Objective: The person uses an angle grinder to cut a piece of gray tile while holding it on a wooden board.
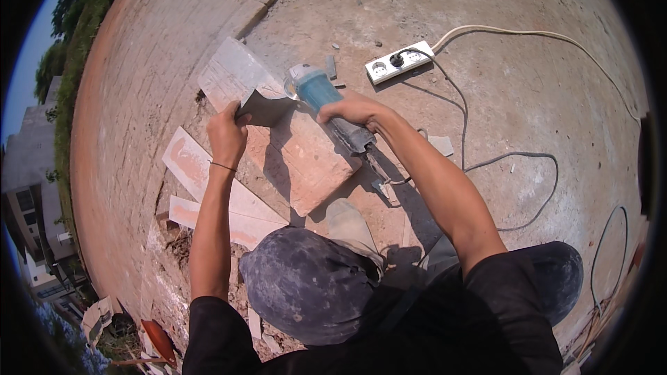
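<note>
**Two hands at a tile and a grinder on the paved ground**

Two bare hands work over a large pale tile (292, 146) that lies flat on the dusty paved ground (528, 97), near its middle and just inside the line of kerb stones (264, 0) that runs along its far left side. The left hand (226, 133) is closed on a small dark grey tile piece (267, 109), pinching its near left corner between thumb and fingers; the piece is held tilted above the far end of the large tile. The right hand (351, 107) is clenched around the body of a blue angle grinder (314, 88), whose head points toward the grey piece and sits just beside its right edge; whether the disc touches the piece cannot be told.

A dark cable (511, 160) leaves the rear of the grinder, loops over the ground to the right and runs up to a white socket strip (399, 62), where a black plug sits in one socket. A thicker white cable (528, 32) leads from the strip toward the far right edge of the ground.

Several pale tile strips (208, 187) lie to the left of the large tile, partly under the left forearm. A dusty shoe (349, 226) rests at the near edge of the large tile, and the person's knees in dark dusty trousers fill the near side.
</note>
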A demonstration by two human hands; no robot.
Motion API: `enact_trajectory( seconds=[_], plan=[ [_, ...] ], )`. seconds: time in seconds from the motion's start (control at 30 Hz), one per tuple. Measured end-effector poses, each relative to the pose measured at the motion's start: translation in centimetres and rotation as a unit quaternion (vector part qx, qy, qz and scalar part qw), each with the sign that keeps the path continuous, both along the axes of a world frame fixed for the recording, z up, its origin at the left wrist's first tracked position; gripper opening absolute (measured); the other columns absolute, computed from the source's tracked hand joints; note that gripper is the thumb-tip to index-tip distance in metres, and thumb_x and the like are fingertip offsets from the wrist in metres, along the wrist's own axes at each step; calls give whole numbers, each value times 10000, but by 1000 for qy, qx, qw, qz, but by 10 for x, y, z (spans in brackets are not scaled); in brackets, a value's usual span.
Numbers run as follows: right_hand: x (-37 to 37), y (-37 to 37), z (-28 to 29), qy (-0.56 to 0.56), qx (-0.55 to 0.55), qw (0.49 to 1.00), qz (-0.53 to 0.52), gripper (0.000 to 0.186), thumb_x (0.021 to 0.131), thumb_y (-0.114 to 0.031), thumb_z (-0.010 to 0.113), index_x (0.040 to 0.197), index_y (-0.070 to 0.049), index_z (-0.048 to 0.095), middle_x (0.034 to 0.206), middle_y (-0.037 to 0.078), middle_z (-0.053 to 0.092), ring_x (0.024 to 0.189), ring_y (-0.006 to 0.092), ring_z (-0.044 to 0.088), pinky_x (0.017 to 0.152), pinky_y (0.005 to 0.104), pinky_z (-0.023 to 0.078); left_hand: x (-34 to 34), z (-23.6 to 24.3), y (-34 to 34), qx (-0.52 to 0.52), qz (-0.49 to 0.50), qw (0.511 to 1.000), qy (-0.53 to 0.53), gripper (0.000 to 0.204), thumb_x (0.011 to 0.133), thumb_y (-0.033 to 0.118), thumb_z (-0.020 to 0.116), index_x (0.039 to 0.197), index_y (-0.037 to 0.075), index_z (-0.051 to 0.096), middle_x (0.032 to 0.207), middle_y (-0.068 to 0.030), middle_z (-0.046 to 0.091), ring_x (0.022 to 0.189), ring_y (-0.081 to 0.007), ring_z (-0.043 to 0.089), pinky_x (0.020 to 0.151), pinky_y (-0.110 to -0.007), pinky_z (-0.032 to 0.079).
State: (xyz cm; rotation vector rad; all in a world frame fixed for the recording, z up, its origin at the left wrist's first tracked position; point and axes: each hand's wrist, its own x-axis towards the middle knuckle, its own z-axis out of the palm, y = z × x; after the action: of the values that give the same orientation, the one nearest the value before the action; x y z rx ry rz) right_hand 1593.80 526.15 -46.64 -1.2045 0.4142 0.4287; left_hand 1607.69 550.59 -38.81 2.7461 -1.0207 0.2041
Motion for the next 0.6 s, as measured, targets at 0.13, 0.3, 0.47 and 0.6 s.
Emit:
enact_trajectory(
  seconds=[0.13, 0.3, 0.47, 0.6],
  plan=[
    [-2, 2, 17, -13, -2, 1000, 9, 507, 635, -259, 780, 1014, 53, 653, 892, 153, 655, 696, 214, 636, 606, 313, 519, -2, 1, -1, -11, -2, 1000, -3, 208, 761, 81, 722, 954, 28, 666, 750, -224, 639, 727, -409, 638, 629, -456, 480],
    [1, 1, 11, -22, -35, 999, 25, 514, 628, -266, 782, 1010, 54, 654, 903, 156, 655, 724, 219, 639, 636, 315, 515, -2, 1, -4, -13, -10, 1000, -11, 204, 760, 75, 719, 951, 28, 665, 752, -223, 641, 727, -406, 640, 631, -456, 481],
    [1, -1, 5, -2, -32, 999, 20, 484, 617, -262, 783, 974, 42, 664, 909, 149, 657, 728, 214, 627, 644, 316, 495, -1, 1, -1, -7, -6, 1000, -9, 215, 761, 69, 716, 967, 29, 671, 753, -221, 643, 730, -404, 643, 632, -452, 483],
    [4, -4, -9, 5, -48, 999, 10, 459, 622, -250, 782, 961, 38, 669, 908, 149, 657, 729, 213, 625, 637, 322, 490, -1, 1, -3, -14, -11, 1000, -6, 226, 762, 67, 716, 981, 30, 675, 761, -221, 646, 736, -401, 646, 632, -446, 485]
  ],
)
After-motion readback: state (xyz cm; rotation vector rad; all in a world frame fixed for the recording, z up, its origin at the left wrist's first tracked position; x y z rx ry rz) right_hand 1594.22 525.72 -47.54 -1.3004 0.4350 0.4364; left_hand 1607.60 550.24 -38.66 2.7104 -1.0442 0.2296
